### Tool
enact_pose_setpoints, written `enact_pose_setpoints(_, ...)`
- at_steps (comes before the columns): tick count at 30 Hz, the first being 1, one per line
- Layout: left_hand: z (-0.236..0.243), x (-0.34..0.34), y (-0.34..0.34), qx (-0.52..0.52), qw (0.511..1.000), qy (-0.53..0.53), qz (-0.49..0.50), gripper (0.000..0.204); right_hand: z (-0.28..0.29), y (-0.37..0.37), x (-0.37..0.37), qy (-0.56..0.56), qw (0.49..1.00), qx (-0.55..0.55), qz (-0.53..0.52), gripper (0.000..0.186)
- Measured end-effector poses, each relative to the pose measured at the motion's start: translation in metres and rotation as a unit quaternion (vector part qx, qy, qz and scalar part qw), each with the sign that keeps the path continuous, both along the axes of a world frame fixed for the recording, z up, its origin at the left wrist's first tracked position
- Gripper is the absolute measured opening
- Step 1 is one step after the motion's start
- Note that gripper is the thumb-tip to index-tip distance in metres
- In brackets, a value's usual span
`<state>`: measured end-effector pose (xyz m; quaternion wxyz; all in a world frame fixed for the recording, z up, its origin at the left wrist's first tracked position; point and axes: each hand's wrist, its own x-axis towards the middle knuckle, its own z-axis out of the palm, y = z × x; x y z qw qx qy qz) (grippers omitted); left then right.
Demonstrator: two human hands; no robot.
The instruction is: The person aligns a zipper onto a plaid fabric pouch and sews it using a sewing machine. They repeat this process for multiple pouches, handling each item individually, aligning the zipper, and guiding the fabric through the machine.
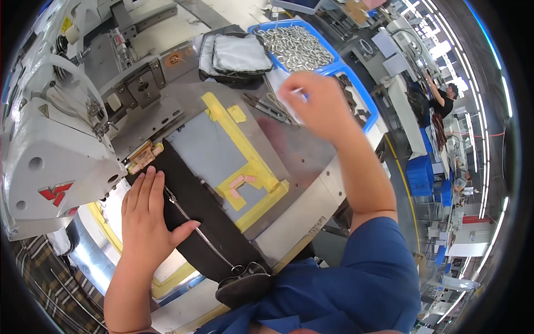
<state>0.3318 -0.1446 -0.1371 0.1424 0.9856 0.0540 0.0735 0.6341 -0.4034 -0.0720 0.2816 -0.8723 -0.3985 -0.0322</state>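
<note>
Two bare hands work at a counter (314, 195); clock directions are from the left hand unless noted. Far left, at 10 o'clock, stands a white sewing machine (61, 158), with plaid cloth (41, 278) at 8.

Next comes the left hand (146, 217), palm down, fingers together, thumb wide, pressing rather than gripping. To steady the work well, I judge, weight should be even across the palm, the dark fabric strip (219, 245) flat, its metal zip (203, 236) straight, and fingertips clear of the machine.

The strip lies partly under that hand, running from 1 o'clock down to 4. Its zip passes just beside the thumb tip; the slider sits at 2. A dark zipped pouch (242, 286) touches the lower end, at 4; whether they are joined, I cannot tell.

Further right, a yellow-taped panel (211, 145) lies at 2, a stack of pale pads (239, 53) at 1. Rightmost, the right hand (320, 103) is raised and blurred, fingers curled narrow; whether it holds anything, I cannot tell. From it, the strip lies well apart, between 7 and 8. Beyond, toward 12, sits a blue bin of metal rings (295, 47).
</note>
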Motion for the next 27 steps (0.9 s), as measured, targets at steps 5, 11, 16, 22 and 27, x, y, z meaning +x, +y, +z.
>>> enact_pose_setpoints(5,0.004,-0.001,-0.001,0.024,1.0,0.009,-0.015,0.107,-0.02,-0.12,0.088,0.071,0.966,-0.15,-0.2,0.018)
enact_pose_setpoints(11,-0.001,-0.003,-0.001,0.038,0.999,0.023,-0.005,0.101,-0.056,-0.165,0.113,0.18,0.949,-0.114,-0.233,0.026)
enact_pose_setpoints(16,-0.004,-0.004,0.0,0.038,0.999,0.014,-0.008,0.102,-0.055,-0.169,0.127,0.147,0.95,-0.16,-0.222,0.021)
enact_pose_setpoints(22,-0.005,-0.007,0.001,0.058,0.997,-0.028,-0.03,0.091,-0.003,-0.061,0.06,-0.013,0.973,-0.065,-0.221,0.02)
enact_pose_setpoints(27,-0.005,-0.009,0.002,0.066,0.993,-0.076,-0.063,0.074,-0.004,0.067,-0.039,0.257,0.956,0.121,0.078,0.02)
